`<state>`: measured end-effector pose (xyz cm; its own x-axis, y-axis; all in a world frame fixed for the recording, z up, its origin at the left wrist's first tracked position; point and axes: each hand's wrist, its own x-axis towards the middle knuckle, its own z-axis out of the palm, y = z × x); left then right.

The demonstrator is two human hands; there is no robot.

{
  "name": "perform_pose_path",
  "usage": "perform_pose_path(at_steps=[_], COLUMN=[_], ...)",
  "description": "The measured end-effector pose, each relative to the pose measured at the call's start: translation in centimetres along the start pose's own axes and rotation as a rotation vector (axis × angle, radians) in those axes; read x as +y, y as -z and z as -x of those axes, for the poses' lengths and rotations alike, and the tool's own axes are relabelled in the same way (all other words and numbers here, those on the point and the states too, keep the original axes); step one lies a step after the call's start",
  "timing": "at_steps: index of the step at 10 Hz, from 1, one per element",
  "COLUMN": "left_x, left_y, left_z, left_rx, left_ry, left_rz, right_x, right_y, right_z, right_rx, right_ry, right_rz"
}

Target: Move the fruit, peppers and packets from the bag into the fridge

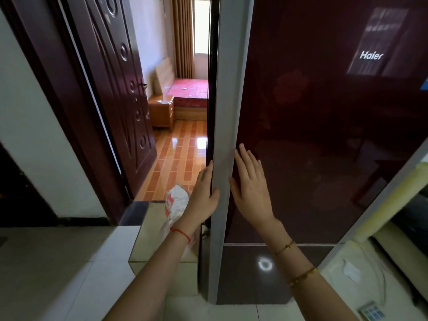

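A tall dark red fridge [324, 100] with a grey side edge fills the right half of the view; its door looks closed. My left hand [203, 191] lies along the door's left grey edge, fingers flat on the side and thumb on the front of the edge. My right hand [249, 181] rests flat on the glossy door front, fingers straight. A white plastic bag [177, 200] with red print sits on a low tiled ledge [157, 237] just left of the fridge, partly hidden by my left forearm. Its contents do not show.
A dark wooden door [120, 93] stands open at left onto a bedroom with a bed [190, 89] and a bedside cabinet [162, 112]. A small remote-like device [370, 311] and a cable lie on the floor at the lower right.
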<state>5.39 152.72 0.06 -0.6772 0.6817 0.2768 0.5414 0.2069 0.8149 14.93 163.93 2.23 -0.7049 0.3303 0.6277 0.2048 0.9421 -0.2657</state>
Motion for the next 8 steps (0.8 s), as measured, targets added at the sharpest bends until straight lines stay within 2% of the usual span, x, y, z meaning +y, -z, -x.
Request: perform_pose_path(at_steps=[2,4,8], left_x=[-1.1,-1.7,-4.8], left_y=[1.9,4.7,11.6], left_z=[-1.0,-0.8,3.1], left_rx=[-0.089,-0.124,-0.191], left_ry=[-0.074,-0.207,-0.282], left_rz=[-0.021,-0.157,-0.242], right_x=[-1.0,-2.7,-8.7], right_y=[-1.1,-0.8,0.4], right_z=[-0.4,-0.3,6.4], right_rx=[0.002,0.015,0.091], right_ry=[-0.088,-0.181,-0.411], right_rz=[0.014,-0.011,0.078])
